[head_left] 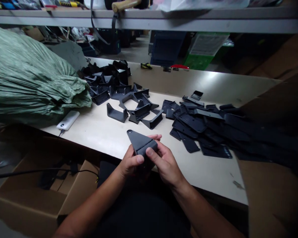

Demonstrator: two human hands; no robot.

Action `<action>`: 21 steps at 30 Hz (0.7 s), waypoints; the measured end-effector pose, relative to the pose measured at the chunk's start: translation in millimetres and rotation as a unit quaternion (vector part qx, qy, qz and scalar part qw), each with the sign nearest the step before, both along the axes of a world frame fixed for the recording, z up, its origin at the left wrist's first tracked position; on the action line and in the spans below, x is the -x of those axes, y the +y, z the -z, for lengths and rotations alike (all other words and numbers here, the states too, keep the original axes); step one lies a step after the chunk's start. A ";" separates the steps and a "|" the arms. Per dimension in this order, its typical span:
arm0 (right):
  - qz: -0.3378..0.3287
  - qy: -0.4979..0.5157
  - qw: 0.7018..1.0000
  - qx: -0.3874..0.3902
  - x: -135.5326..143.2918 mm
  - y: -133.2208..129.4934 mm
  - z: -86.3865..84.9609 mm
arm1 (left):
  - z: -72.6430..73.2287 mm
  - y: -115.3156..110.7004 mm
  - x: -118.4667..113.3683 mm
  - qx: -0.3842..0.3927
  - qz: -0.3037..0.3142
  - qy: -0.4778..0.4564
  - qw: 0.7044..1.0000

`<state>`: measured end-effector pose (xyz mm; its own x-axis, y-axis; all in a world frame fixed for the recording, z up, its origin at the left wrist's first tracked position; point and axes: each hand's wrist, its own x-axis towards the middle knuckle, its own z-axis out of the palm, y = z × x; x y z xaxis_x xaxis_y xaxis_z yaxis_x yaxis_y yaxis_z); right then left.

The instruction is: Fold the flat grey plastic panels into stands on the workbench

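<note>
Dark-gray plastic bracket (141, 143) sitting at worktable (101, 135) near edge; left hand (128, 162) gripping its left side, right hand (167, 162) gripping its right. Loose brackets (116, 114) lying beyond, black plates (191, 124) lying piled at right.

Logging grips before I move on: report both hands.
Left hand: closed, holding the dark grey part from its side.
Right hand: closed on the same part, thumb on top.

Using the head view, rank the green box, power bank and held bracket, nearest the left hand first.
1. Held bracket: touching the left hand.
2. Power bank: left, on the table.
3. Green box: right, beyond the table's far side.
</note>
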<state>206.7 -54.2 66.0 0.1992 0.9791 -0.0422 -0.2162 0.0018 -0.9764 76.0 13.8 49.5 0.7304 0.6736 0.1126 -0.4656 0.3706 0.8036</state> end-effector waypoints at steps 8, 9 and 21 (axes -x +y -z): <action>-0.057 -0.059 0.997 0.015 6.0 -7.9 12.7 | -19.4 16.3 -3.8 0.290 -0.158 0.028 0.944; -0.050 -0.074 0.996 0.006 8.3 -8.9 15.9 | -20.4 16.4 -4.3 0.288 -0.166 0.043 0.942; -0.017 -0.167 0.986 -0.010 11.3 -3.6 27.0 | -14.7 14.6 -2.0 0.244 -0.224 0.079 0.940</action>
<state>195.4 -57.8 39.0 0.1655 0.9854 0.0401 0.1175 0.0206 -0.9929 78.0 28.4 64.3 0.3420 0.8610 -0.3764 -0.5517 0.5083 0.6613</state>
